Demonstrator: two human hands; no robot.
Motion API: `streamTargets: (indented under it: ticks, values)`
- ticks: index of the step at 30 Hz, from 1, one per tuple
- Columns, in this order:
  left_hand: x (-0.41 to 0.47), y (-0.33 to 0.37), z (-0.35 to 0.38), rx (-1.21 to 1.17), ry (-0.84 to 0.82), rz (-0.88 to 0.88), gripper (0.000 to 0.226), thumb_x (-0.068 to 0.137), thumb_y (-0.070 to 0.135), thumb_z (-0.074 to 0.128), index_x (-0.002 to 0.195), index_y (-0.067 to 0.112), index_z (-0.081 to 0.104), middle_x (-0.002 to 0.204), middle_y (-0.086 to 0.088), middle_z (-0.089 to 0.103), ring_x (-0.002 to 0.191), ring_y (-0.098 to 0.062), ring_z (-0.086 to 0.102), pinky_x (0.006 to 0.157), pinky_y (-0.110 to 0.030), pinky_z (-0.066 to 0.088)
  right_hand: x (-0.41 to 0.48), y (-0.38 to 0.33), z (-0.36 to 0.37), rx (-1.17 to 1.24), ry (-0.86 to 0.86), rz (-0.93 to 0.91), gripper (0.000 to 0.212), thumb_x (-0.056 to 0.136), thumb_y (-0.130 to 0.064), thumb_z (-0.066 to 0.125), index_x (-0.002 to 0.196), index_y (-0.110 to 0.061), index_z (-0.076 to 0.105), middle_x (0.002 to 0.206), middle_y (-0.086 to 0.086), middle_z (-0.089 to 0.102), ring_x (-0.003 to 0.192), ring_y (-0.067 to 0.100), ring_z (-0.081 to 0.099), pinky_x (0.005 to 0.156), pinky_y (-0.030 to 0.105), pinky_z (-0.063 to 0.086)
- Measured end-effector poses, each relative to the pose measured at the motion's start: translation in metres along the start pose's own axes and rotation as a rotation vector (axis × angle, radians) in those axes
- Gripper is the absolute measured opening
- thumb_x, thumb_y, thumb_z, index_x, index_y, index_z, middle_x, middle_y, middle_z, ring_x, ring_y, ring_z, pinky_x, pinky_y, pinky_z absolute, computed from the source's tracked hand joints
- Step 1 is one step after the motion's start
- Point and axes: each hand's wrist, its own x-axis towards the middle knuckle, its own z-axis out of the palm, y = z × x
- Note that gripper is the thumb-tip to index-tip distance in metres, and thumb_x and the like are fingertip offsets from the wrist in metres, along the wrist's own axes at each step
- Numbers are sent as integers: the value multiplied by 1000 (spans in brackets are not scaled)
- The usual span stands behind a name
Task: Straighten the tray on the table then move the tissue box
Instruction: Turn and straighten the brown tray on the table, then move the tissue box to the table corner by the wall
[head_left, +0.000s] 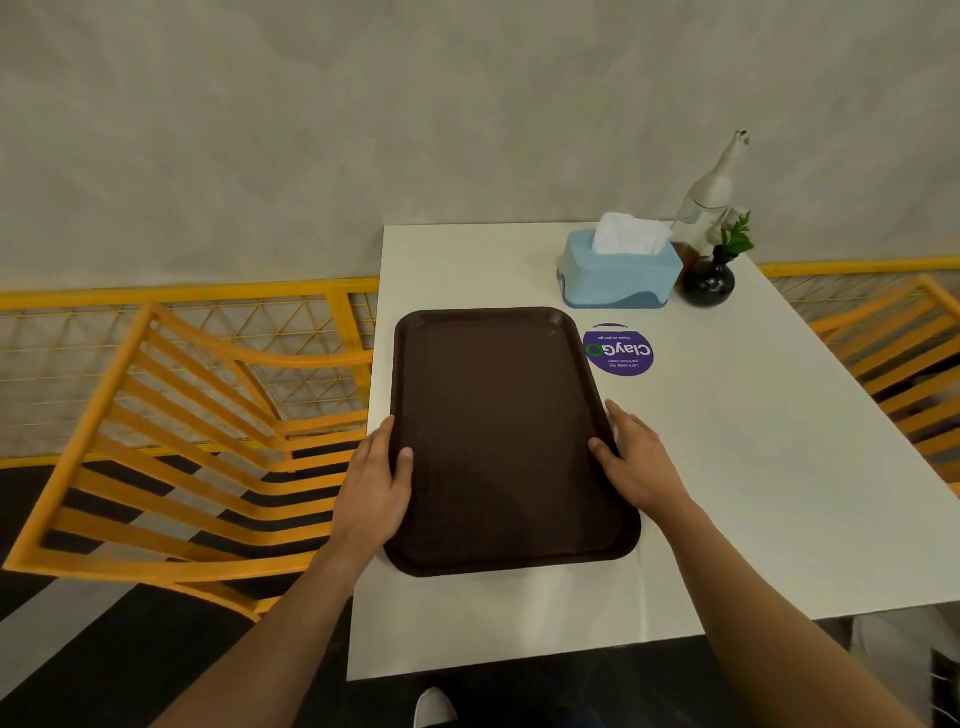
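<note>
White rectangular worktop, far edge against a grey wall. Round purple sticker on the worktop surface, white "ClayGo" lettering, reads upside down from this side. Far right corner: small dark round vase with a green sprig; just behind it a tall clear glass bottle, upright, narrow neck. Something amber-brown beside the bottle base, too hidden to identify. Orange slatted chair left of the worktop; another orange chair at right. Yellow mesh railing along the wall. Floor dark with pale stripes.
</note>
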Motion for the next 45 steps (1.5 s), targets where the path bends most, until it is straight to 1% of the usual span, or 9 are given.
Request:
streamTargets:
  ticks: [5,9,17,22,27,31,37,41,45]
  values:
    - [15,13,-6,100,70,171,49,105,40,41,148,18,47,149,-6,50,140,-22,42,116,-45,37,-9,-3,-5,20,63,5,49,100,-38,59,145,-22,50,144,1,56,130,27,54,106,41,41]
    - [32,40,4,64,55,267,49,103,46,46,146,24,50,149,-1,51,143,-19,39,116,-45,38,-9,-2,-16,21,91,16,44,99,-38,60,141,-22,55,143,1,58,130,25,54,107,42,41]
    - [85,123,46,-47,30,288,54,95,54,55,143,30,50,132,8,59,126,-12,52,96,-27,35,35,15,-58,47,159,37,48,97,-38,64,142,-22,54,142,2,58,127,24,55,101,34,42]
    - [128,178,79,-60,49,266,59,93,54,60,144,27,49,130,4,60,123,-18,54,97,-34,43,90,31,-92,103,209,-34,53,94,-41,68,142,-22,54,140,2,60,118,13,55,87,19,40]
    - [172,222,115,-110,37,217,71,89,59,63,149,29,40,145,2,51,133,-17,49,103,-37,45,156,46,-120,179,294,-72,57,95,-44,65,146,-28,45,149,-1,51,132,20,49,96,26,35]
    - [202,246,143,-134,64,180,77,84,63,65,148,31,39,145,2,52,131,-18,51,93,-29,43,204,58,-132,262,309,-118,63,93,-49,64,147,-40,33,155,-4,42,138,17,41,102,28,33]
    - [234,262,174,-181,100,112,85,77,58,76,145,39,29,144,1,50,129,-20,52,86,-28,40,258,80,-126,340,256,-101,82,88,-56,67,154,-32,26,157,-3,38,139,18,39,104,31,31]
    - [255,262,183,-124,76,41,104,76,58,77,158,25,22,156,-6,38,140,-28,42,103,-42,43,277,85,-120,404,214,-181,84,88,-45,74,155,-27,27,152,-2,43,132,10,41,105,30,37]
    - [272,262,188,-131,-9,5,119,74,58,80,161,18,11,165,-9,25,149,-29,29,116,-43,30,285,88,-114,480,196,-162,92,84,-43,79,156,-26,24,145,-8,47,124,-2,41,98,23,40]
